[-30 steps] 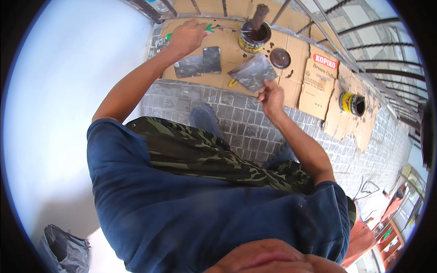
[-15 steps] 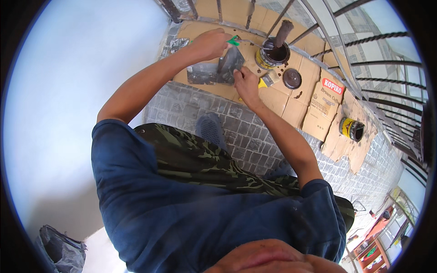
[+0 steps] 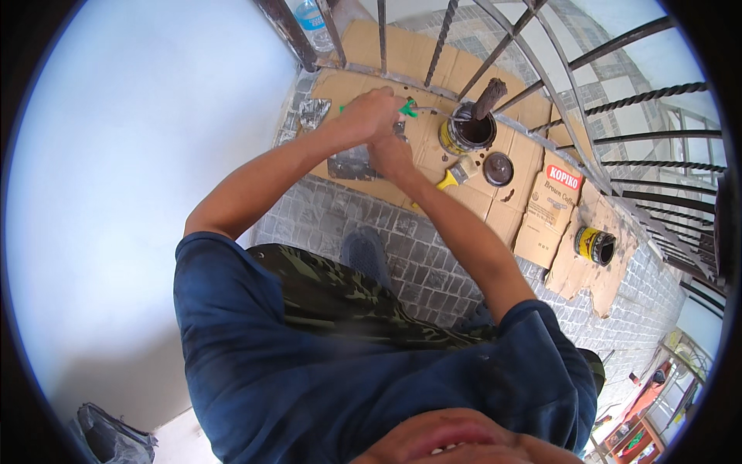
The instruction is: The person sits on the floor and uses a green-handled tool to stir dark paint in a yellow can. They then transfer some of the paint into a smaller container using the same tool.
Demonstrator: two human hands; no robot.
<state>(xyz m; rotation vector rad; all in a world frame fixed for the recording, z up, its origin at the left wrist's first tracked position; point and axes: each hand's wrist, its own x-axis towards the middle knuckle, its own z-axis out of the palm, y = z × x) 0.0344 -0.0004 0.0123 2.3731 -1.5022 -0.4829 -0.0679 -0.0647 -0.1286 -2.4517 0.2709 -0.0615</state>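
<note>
My left hand (image 3: 371, 114) is closed round the green handle (image 3: 408, 107) of a small paint roller. Its wire frame reaches right, and the roller sleeve (image 3: 489, 98), thick with dark brown paint, stands over the mouth of a yellow-labelled paint can (image 3: 456, 143). Just below the left hand is my right hand (image 3: 391, 155), close against it, by a dark, paint-smeared flat sheet (image 3: 352, 164). The right fingers are hidden. To the right, a yellow-handled paintbrush (image 3: 457, 173) and a round paint-covered lid (image 3: 498, 168) lie on flattened cardboard (image 3: 483, 182).
Iron railings (image 3: 440, 42) with twisted bars run along the far side and right. A second yellow can (image 3: 594, 246) lies tipped on torn cardboard. A white wall (image 3: 154, 170) rises at left, and a plastic bottle (image 3: 311, 19) stands beyond the bars.
My right hand has moved up and left from the sheet's corner to beside my left hand. The left hand still holds the roller at the can. The whole view has shifted slightly.
</note>
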